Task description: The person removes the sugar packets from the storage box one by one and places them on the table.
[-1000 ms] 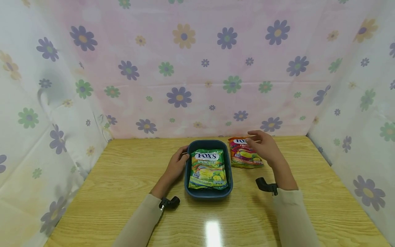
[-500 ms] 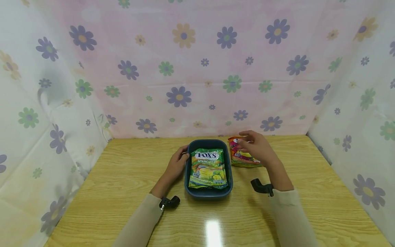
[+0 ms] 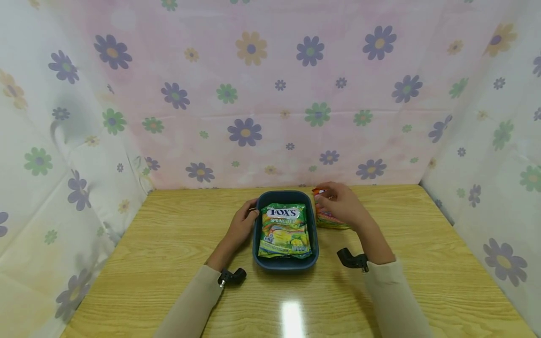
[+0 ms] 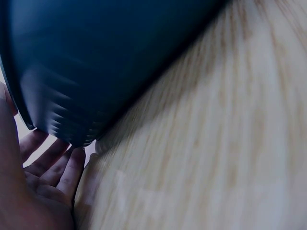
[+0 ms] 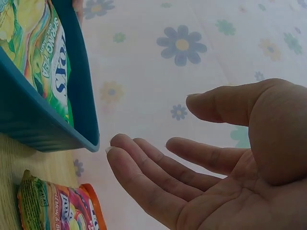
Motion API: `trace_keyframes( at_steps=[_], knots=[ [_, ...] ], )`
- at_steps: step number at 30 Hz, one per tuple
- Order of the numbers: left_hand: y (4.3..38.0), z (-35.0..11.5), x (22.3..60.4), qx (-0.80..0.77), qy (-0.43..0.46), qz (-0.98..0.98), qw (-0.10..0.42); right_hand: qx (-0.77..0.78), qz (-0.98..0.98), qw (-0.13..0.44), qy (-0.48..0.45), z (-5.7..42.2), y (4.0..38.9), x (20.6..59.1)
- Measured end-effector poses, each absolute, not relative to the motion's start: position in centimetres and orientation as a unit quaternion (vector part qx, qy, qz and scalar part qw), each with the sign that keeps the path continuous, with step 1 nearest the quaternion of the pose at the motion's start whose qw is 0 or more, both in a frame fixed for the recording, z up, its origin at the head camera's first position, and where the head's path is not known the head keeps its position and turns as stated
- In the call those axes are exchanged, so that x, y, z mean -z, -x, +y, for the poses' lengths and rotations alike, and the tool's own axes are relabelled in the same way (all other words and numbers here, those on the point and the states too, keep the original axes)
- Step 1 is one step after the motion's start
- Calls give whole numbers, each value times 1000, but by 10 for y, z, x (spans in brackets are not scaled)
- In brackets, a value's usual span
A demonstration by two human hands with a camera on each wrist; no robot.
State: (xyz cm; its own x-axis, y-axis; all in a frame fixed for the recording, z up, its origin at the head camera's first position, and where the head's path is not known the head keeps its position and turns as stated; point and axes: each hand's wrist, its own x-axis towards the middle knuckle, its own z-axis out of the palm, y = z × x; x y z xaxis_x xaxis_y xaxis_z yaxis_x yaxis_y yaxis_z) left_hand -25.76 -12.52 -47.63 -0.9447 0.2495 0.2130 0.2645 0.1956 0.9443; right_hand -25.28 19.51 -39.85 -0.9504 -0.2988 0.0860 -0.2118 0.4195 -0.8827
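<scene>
My left hand [image 3: 242, 223] holds the left side of a dark blue plastic tub [image 3: 285, 268], thumb at the rim and fingers along the outer wall in the left wrist view. A green FOX'S Spring Tea candy bag [image 3: 284, 230] lies face up inside the tub. Right of the tub is a red and orange FOX'S candy bag [image 3: 328, 220], partly hidden in the head view by my right hand [image 3: 343, 204]. That hand hovers over it with fingers extended and thumb apart. The right wrist view shows nothing between the fingers, with the red bag [image 5: 62, 203] below them.
Everything stands on a wood-grain table [image 3: 177, 234] toward its back edge. A flower-patterned cloth [image 3: 270, 94] rises behind and on both sides. A black wrist camera [image 3: 352, 259] juts from the right wrist, another black camera [image 3: 233, 277] from the left.
My right hand has moved left and slightly lower over the red candy bag, covering more of it. The left hand, the tub and the green bag have stayed in place.
</scene>
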Motion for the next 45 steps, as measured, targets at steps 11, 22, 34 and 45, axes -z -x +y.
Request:
trace_keyframes(
  at_steps=[11,22,34,45],
  knots=[
    [279,-127,507,612,156,-775,16,513,844,66,143,179,245,396],
    [280,-128,516,609,145,-779,28,497,851,109,131,159,242,403],
    [282,-128,517,610,146,-779,25,426,890,121,111,137,230,403],
    [283,-128,517,610,151,-778,22,361,916,158,80,120,226,403]
  ],
)
